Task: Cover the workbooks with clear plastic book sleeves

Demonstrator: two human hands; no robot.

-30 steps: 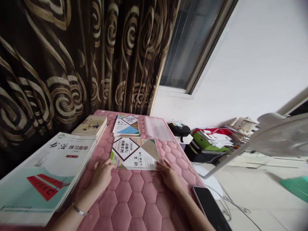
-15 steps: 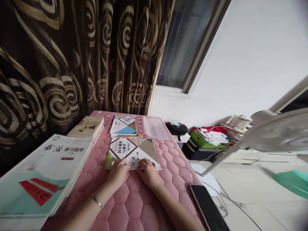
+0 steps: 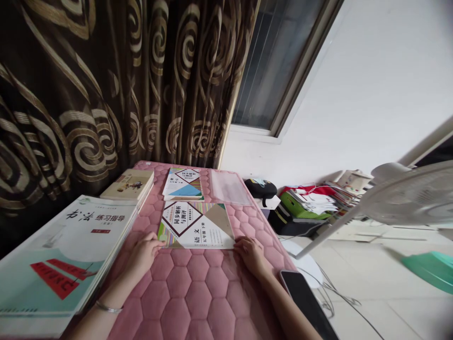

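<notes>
A workbook point(image 3: 196, 225) with a white, beige and striped cover lies flat on the pink quilted table cover point(image 3: 198, 293) in front of me. At its near left corner, my left hand point(image 3: 144, 252) has its fingers closed and their tips on the edge. My right hand point(image 3: 252, 255) grips the near right corner, fingers bent together. Just beyond lies a second workbook point(image 3: 183, 183), with a blue triangle on its cover. To the right of that one is a translucent plastic book cover point(image 3: 230, 187).
A stack of large books point(image 3: 81, 236) lines the left side, with a smaller beige book stack point(image 3: 129, 184) behind. A phone point(image 3: 304, 302) rests at the right edge. Beyond stand a white fan point(image 3: 399, 198) and piled papers point(image 3: 311, 200). A curtain point(image 3: 141, 80) hangs behind.
My hands have moved apart, from the middle of the workbook's near edge out to its two near corners. The workbook stays in about the same place.
</notes>
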